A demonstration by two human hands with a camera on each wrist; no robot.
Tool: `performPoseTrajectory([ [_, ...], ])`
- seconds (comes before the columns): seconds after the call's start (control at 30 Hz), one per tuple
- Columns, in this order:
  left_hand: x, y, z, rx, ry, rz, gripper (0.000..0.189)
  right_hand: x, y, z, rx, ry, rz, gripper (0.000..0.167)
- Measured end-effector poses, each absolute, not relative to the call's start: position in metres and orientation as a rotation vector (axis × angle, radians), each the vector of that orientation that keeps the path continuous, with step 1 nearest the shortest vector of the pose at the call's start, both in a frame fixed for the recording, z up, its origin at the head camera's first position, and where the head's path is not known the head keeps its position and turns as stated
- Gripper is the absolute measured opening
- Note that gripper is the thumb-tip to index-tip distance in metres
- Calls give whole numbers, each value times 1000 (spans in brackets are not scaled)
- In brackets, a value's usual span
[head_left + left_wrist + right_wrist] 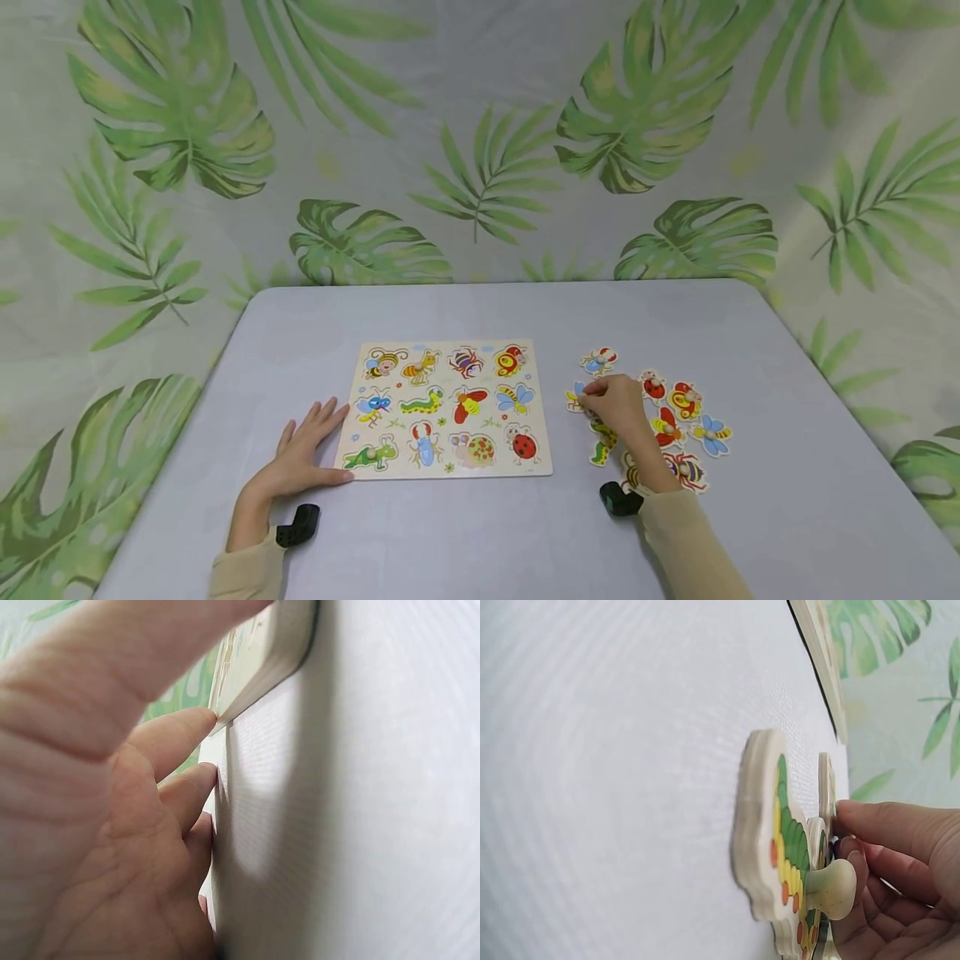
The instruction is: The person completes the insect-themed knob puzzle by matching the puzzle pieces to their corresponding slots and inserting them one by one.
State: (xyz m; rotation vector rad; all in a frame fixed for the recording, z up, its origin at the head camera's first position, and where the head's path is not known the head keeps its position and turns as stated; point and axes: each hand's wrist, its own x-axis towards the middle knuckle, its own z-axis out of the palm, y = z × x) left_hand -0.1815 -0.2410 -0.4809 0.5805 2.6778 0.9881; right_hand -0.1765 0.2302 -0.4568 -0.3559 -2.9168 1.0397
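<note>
An insect peg puzzle board (543, 467) lies on the table. My left hand (303, 457) is spread against its left side, thumb at the near-left corner and fingertips by the edge. Up close in the left wrist view, the left hand (127, 825) has straight fingers beside the board's rounded corner (259, 664). To the right of the board, my right hand (617, 406) pinches a blue-winged mosquito puzzle piece (576, 397), which the fingers partly hide. A green caterpillar piece (602, 448) with a round knob (836, 891) lies just nearer than that hand.
A grasshopper piece (371, 454) sits in the board's near-left slot. Around my right hand lie a beetle piece (598, 361), a ladybug piece (653, 387), a butterfly piece (685, 401), a red-winged piece (666, 427), a dragonfly piece (711, 435) and a spider piece (688, 472).
</note>
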Motion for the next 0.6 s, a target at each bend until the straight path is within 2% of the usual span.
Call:
performPoseTrajectory([
  [0.6,-182,-242,-482,564,2678,956,101,-177,230,-454,-346,-2933,1057,16],
])
